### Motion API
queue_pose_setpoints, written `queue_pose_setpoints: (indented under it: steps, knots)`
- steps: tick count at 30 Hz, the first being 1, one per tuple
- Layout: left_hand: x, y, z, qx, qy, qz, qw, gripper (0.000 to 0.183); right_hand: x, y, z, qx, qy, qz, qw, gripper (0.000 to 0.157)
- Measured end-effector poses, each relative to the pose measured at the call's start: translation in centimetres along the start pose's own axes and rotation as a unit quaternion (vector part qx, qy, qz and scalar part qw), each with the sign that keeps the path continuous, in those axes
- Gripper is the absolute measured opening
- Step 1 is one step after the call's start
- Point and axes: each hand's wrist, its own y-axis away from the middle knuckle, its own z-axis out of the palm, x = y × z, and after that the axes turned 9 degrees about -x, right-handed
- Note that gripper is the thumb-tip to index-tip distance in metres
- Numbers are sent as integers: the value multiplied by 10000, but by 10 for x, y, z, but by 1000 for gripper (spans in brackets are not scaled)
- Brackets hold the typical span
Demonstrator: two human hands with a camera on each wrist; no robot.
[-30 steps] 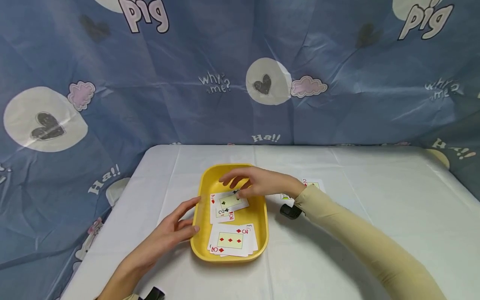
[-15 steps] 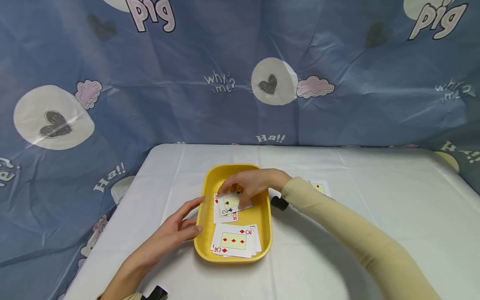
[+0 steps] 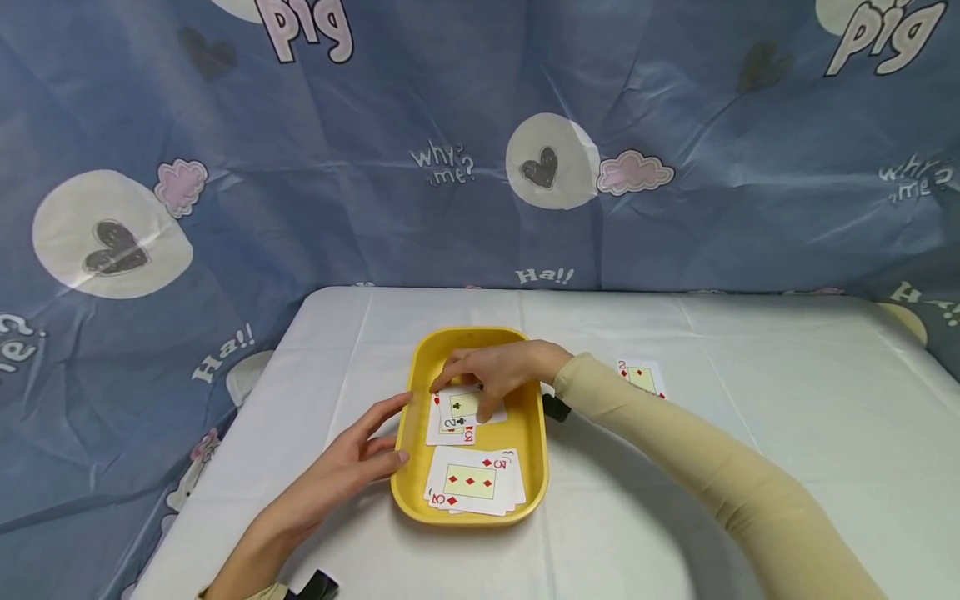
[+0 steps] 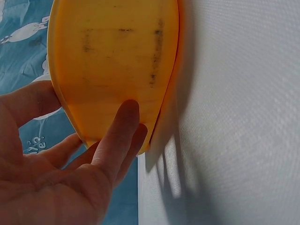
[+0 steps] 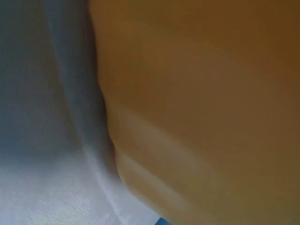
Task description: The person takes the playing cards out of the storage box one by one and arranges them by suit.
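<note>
Leaning over the shallow yellow plastic tray with rounded corners, the right hand works at a white two of clubs playing card inside the tray's far half. Its thumb rests on the card and its other fingers bend toward the left edge; whether they pinch it cannot be told, as the right wrist view is mostly blur. That card overlaps a white red-suited card. The left hand has its fingers spread wide against the tray's left outer side. Nearer the person, inside the tray, lies a loose pile of white cards topped by a three of diamonds. The step in hand looks like arranging cards into piles; the next move probably calls for gentle fingertip alignment, with the tray held steady.
</note>
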Motion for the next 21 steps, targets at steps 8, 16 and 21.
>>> queue_pose_setpoints:
  steps: [8,16,21]
  knots:
    - [0,0,0,-22,0,49,10000,67,2,-3,3,438,110,-170,9988,63]
    - [1,-1,0,20,-18,24,10000,66,4,-5,5,1181,-303,-725,9899,46]
    - [1,-1,1,33,0,-13,10000,65,6,-2,4,1569,-665,-940,9809,35]
